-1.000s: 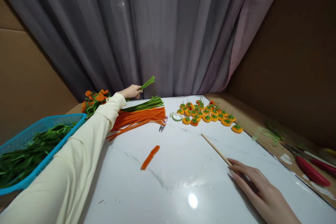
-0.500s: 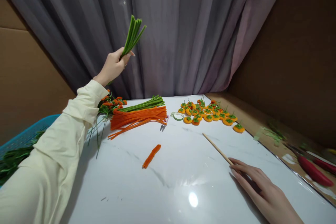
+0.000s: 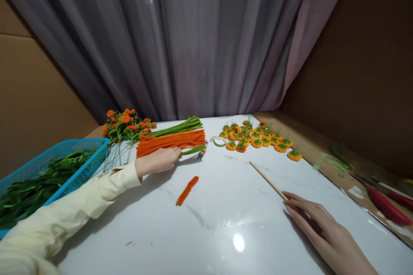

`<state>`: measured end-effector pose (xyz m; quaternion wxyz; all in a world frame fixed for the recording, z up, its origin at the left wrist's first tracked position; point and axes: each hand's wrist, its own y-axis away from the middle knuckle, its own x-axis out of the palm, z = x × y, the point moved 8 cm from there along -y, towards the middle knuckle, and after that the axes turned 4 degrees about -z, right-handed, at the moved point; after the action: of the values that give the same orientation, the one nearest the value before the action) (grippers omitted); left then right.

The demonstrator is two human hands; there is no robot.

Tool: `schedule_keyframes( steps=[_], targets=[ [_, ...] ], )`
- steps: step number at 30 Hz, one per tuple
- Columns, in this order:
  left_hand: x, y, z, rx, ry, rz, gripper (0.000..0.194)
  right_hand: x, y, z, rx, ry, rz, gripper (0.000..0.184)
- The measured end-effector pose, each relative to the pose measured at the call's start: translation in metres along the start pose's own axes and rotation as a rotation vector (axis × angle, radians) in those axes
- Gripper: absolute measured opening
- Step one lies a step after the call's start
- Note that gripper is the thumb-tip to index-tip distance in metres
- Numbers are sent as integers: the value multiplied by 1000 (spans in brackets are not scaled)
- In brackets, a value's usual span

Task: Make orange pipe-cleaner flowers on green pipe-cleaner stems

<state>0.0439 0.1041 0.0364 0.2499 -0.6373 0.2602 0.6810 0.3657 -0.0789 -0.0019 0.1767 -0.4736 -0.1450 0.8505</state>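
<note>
Fuzzy green stems (image 3: pixel 193 151) beside orange bundle (image 3: pixel 167 141), slim wooden stick (image 3: pixel 267 180), slanted

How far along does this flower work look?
Looks done: the long-stemmed orange flowers and the yellow-orange flower heads with green tops. In hand: the left hand grips green pipe cleaners; the right hand holds a wooden stick. Probably left: the lone orange fuzzy strip and the loose orange pipe cleaners. The final count isn't shown.

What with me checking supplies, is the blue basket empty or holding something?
Holding something: a heap of green leaves lies inside the blue basket. The picture's edge cuts off its near end.
</note>
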Motion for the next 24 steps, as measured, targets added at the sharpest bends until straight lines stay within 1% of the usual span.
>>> schedule_keyframes(
  steps=[3,8,13,17,20,24],
  targets=[
    [14,-11,6,7,-14,-10,22,0,0,-1,-4,-5,-2,42],
    [21,-26,9,24,-60,-78,27,-1,0,1,11,-21,-5,41],
    [24,-45,33,52,-105,-150,27,-2,-1,3,24,-30,-3,40],
    [26,-56,51,71,-119,-180,26,-1,-1,3,25,-29,-10,41],
    [26,-57,51,89,-119,-191,31,-1,-1,4,18,-22,-7,41],
    [26,-51,40,107,-104,-201,34,-2,-2,5,12,-11,-6,42]
  ],
)
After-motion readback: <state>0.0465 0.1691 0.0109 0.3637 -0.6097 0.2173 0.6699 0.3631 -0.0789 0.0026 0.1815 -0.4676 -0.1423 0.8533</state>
